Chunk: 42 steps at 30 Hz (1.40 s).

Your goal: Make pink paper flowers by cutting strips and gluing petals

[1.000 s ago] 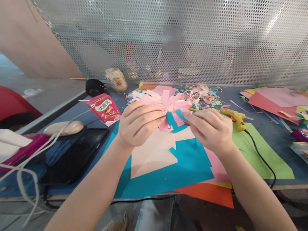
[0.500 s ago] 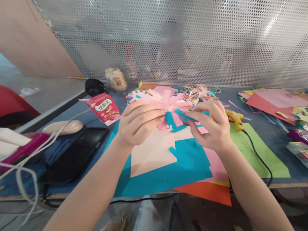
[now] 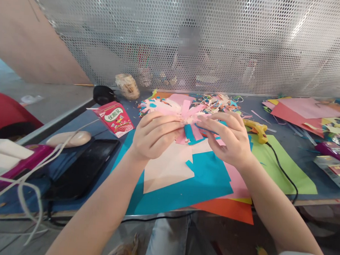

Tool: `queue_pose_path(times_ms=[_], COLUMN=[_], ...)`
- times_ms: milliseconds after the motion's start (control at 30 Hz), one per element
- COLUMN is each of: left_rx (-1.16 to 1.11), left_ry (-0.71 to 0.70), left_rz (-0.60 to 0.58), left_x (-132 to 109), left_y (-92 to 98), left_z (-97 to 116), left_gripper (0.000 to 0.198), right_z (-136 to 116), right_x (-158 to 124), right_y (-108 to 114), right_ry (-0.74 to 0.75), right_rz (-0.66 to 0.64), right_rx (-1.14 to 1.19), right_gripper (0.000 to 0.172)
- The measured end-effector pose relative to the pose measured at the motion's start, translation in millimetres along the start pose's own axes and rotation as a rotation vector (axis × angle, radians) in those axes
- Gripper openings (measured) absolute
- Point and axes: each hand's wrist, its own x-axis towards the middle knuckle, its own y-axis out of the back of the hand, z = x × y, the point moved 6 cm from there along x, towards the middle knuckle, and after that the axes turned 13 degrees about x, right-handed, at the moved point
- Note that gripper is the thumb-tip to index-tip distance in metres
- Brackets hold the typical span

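Between my hands is a paper flower (image 3: 185,111) with pink strip petals and a blue strip (image 3: 190,133) at its lower side. My left hand (image 3: 157,136) pinches the flower's left edge with its fingers together. On the other side my right hand (image 3: 229,137) is closed, thumb and fingertips at a blue paper piece against the flower's right part. The fingers partly hide that piece. Below them lie a pale pink sheet (image 3: 167,170) and a large blue sheet (image 3: 213,181).
A yellow glue gun (image 3: 257,129) rests on a green sheet (image 3: 295,167). Paper scraps (image 3: 221,104) lie along the perforated metal panel (image 3: 222,42). To the left are a red drink carton (image 3: 116,119), a black phone (image 3: 82,168), a mouse (image 3: 70,139) and white cables (image 3: 23,187).
My right hand has shifted slightly left, bringing the blue piece in against the flower. My left hand keeps its pinch almost in place.
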Motion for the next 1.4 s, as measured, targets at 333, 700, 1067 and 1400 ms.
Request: queue_pose_path(times_ms=[333,700,1067,1400], left_rx=[0.028,0.032,0.011,-0.03], left_ry=[0.006,0.006,-0.007,0.021], left_rz=[0.007,0.009,0.012,-0.001], left_x=[-0.4,0.0,-1.6,-3.7], left_y=[0.0,-1.0,-2.3,-3.4], left_z=[-0.9,-0.7,0.0,-1.7], left_gripper=[0.013,0.014,0.012,0.015], right_z=[0.0,1.8,0.0,-3.2], right_x=[-1.3,-0.7,0.9,2.0], right_y=[1.4,3.0,0.4,0.9], right_ry=[0.027,-0.012,-0.016,0.035], right_rz=[0.001,0.023,-0.008,-0.013], right_rx=[-0.022,-0.074,-0.059,-0.054], right_gripper=[0.049,0.043,0.038,0.048])
